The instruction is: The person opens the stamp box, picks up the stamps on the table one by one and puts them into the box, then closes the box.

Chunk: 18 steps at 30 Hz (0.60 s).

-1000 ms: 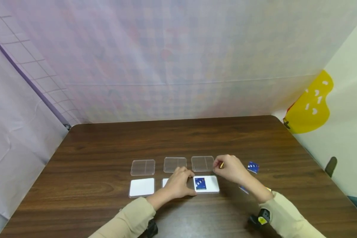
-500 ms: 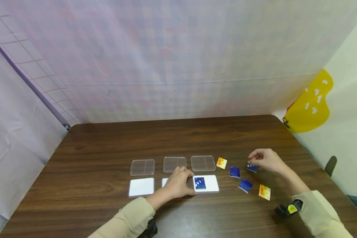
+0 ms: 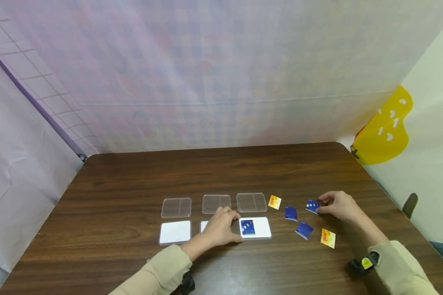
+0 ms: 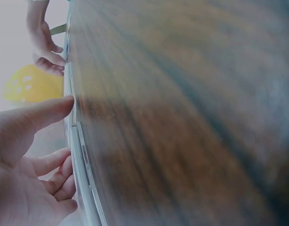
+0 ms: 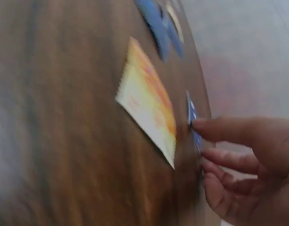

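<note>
My left hand point(image 3: 219, 227) holds the right-hand flat clear case with a white inside point(image 3: 263, 228) at its left end, thumb at the near corner and fingers at the far one. A blue sachet point(image 3: 248, 227) lies in that case's left half. The middle white case point(image 3: 204, 225) is mostly hidden under this hand; the left white case point(image 3: 175, 232) shows whole. At the right, my right hand point(image 3: 339, 205) pinches the edge of a blue sachet with white marks point(image 3: 311, 205), low over the table. In the right wrist view the thumb overlaps this blue sachet point(image 5: 190, 109).
Three clear lids, left point(image 3: 176, 207), middle point(image 3: 216, 203) and right point(image 3: 251, 202), lie in a row behind the cases. Two blue sachets point(image 3: 290, 213) and two yellow-orange sachets point(image 3: 328, 238) lie loose on the brown table point(image 3: 133, 176). A patterned curtain point(image 3: 206, 82) hangs behind.
My right hand has let go of a yellow-orange sachet beside the right lid and moved right to the blue sachet with white marks. My left hand has stayed at the right case.
</note>
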Tool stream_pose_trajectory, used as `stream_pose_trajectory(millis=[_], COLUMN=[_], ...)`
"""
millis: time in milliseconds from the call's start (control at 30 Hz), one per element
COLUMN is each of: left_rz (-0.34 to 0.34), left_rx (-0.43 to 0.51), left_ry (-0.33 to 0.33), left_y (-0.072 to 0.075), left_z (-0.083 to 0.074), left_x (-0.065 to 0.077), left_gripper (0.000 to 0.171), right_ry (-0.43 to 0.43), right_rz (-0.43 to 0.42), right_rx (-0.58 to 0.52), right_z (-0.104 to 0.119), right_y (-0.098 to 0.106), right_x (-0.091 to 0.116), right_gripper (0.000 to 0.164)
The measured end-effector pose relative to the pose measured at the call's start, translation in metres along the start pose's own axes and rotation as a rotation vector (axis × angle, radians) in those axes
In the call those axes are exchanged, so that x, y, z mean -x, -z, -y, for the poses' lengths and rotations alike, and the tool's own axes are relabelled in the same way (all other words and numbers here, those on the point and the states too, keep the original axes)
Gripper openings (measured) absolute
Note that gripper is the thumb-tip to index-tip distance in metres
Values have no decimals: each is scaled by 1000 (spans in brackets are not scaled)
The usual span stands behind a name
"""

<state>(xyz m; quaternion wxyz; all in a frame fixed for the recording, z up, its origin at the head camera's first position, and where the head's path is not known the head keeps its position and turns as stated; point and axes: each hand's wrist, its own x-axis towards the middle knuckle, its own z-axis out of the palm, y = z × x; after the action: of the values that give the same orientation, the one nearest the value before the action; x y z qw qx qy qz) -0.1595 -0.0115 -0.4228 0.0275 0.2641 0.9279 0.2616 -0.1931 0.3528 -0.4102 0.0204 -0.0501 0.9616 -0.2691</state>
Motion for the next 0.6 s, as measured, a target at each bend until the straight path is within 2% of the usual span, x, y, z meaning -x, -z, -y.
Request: stream_pose_trajectory(millis=[67, 167, 333, 600], left_rz=[0, 2, -1, -4], left_rx=[0, 3, 3, 4], left_ry=[3, 4, 5, 5], left_y=[0, 0, 1, 1], left_z=[0, 0, -1, -1], left_x=[0, 0, 0, 0], left_gripper=[60, 59, 59, 59], right_ry=[5, -9, -50, -156], right_rz=[-31, -34, 37, 148], right_rx=[30, 30, 5, -95], right_z=[2, 5, 11, 15], right_y=[-2, -3, 1, 5], right_x=[0, -1, -4, -9], right_gripper=[36, 31, 29, 27])
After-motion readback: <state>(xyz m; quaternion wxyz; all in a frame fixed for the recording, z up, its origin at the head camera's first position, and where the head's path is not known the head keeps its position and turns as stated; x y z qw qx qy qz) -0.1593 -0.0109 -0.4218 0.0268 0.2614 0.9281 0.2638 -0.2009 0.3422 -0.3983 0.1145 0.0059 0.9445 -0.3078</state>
